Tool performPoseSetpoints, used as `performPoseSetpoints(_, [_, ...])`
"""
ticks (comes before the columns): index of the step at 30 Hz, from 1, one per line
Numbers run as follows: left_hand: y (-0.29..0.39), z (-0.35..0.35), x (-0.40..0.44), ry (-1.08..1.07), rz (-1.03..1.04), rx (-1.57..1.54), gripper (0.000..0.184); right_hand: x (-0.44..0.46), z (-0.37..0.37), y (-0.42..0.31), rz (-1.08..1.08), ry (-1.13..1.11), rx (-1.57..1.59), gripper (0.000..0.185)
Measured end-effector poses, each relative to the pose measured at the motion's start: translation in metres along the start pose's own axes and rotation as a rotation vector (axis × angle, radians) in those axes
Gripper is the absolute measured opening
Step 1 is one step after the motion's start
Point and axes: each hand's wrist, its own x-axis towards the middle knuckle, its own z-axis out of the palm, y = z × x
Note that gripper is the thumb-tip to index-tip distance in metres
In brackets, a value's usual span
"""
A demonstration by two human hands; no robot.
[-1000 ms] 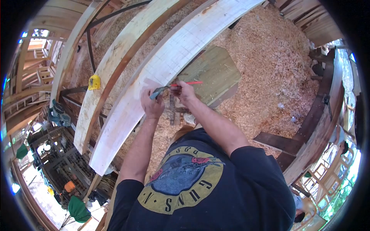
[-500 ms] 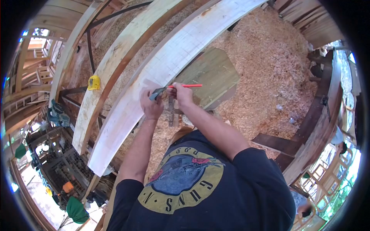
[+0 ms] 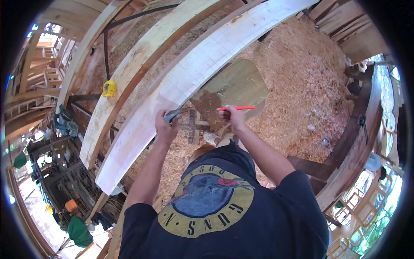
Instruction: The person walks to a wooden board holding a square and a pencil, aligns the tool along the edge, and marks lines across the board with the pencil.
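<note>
My left hand point(image 3: 166, 127) is closed on a grey-blue tool point(image 3: 172, 114), too small to name surely, beside the edge of a pale curved timber point(image 3: 185, 80). To its right, my right hand point(image 3: 233, 117) grips a red pencil point(image 3: 243, 107) above the shavings-strewn floor. The pencil points left, apart from the tool. Faint lines cross the timber's upper face. Beneath and beyond the right hand lies a greenish flat board point(image 3: 241, 82).
A yellow tape measure point(image 3: 109, 88) rests on a second curved timber point(image 3: 136, 60). A teal power tool point(image 3: 66, 122) and a metal mesh rack point(image 3: 73, 172) stand at left. Dark beams point(image 3: 351, 134) run along the right. Wood shavings point(image 3: 297, 77) cover the floor.
My right hand has moved right and down with the pencil, away from the tool. My left hand has turned slightly and still holds the tool. The whole view has shifted a little.
</note>
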Motion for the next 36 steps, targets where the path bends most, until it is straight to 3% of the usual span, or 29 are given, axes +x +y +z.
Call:
performPoseSetpoints(5, [-0.001,-0.014,0.005,0.052,0.029,0.055,0.033,0.0,-0.016,0.017,0.036,0.103,-0.074,0.027])
performPoseSetpoints(12, [-0.002,-0.014,0.002,0.072,-0.077,0.047,0.031,-0.004,0.004,0.014,0.023,0.051,-0.153,0.024])
performPoseSetpoints(27, [-0.003,-0.008,0.004,0.026,-0.047,0.163,0.026,-0.006,0.012,0.014,0.03,0.027,-0.18,0.024])
performPoseSetpoints(31, [-0.009,-0.003,-0.016,0.044,-0.033,-0.05,0.029,0.011,-0.004,0.031,0.005,-0.01,-0.26,0.027])
performPoseSetpoints(32, [0.01,-0.014,-0.014,-0.136,-0.247,-0.131,0.032,0.003,0.004,0.026,0.018,0.063,-0.274,0.03])
performPoseSetpoints(33, [0.029,-0.023,-0.01,-0.183,-0.358,-0.191,0.032,0.009,0.001,0.028,0.011,0.032,-0.262,0.031])
performPoseSetpoints(36, [0.078,-0.051,0.006,-0.167,-0.168,-0.429,0.036,0.031,-0.018,0.042,0.009,0.073,-0.21,0.023])
